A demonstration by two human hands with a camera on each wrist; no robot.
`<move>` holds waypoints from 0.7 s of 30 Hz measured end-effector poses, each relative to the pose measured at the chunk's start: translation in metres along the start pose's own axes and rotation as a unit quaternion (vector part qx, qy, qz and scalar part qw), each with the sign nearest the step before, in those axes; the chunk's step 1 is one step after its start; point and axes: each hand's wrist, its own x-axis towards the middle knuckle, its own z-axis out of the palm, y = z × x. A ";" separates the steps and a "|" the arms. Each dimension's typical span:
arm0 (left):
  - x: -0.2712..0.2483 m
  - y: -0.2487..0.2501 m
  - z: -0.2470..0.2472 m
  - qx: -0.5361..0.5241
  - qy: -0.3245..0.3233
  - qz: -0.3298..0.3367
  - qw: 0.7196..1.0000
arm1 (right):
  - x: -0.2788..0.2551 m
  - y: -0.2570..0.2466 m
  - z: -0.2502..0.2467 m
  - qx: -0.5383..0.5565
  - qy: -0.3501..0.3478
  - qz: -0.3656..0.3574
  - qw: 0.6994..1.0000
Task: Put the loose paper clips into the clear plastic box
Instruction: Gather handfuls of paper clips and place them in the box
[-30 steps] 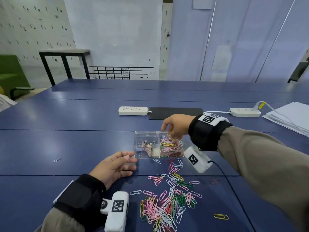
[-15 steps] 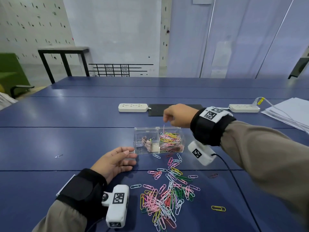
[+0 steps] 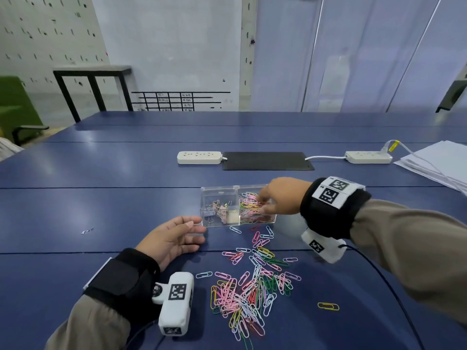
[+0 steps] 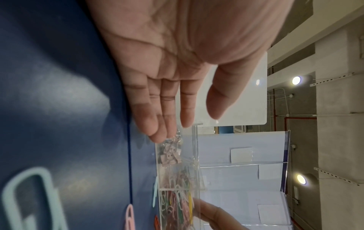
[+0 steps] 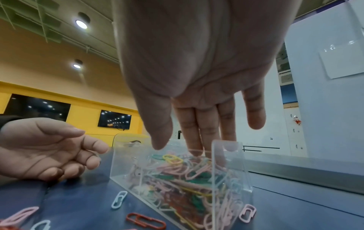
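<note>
The clear plastic box (image 3: 209, 222) stands mid-table with two compartments: binder clips on the left, coloured paper clips (image 3: 249, 204) on the right. My right hand (image 3: 261, 200) reaches into the right compartment, its straight fingers (image 5: 195, 149) touching the clips there, holding nothing. In the right wrist view the box wall (image 5: 226, 171) stands in front of those fingers. My left hand (image 3: 177, 236) lies open on the table at the box's left end, fingertips (image 4: 157, 133) against the box (image 4: 195, 155). A pile of loose paper clips (image 3: 247, 294) lies nearer me.
One yellow clip (image 3: 328, 306) lies apart, right of the pile. A small clip (image 3: 87, 231) lies far left. Behind the box are two white power strips (image 3: 199, 157) (image 3: 369, 157), a black mat (image 3: 267, 160) and a paper stack (image 3: 439, 162) at the right edge.
My right hand has come down from above the box into its right compartment and its fingers have straightened. The left hand has stayed beside the box.
</note>
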 end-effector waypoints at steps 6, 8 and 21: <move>0.000 0.002 0.000 -0.006 -0.005 0.000 1.000 | -0.022 0.000 -0.006 0.073 0.110 0.001 0.991; 0.001 0.001 0.000 -0.005 -0.007 -0.001 1.000 | -0.037 0.000 -0.002 0.137 0.090 -0.010 0.986; 0.000 0.007 0.001 -0.056 0.019 0.013 0.998 | -0.050 -0.028 0.042 0.227 -0.147 -0.102 0.957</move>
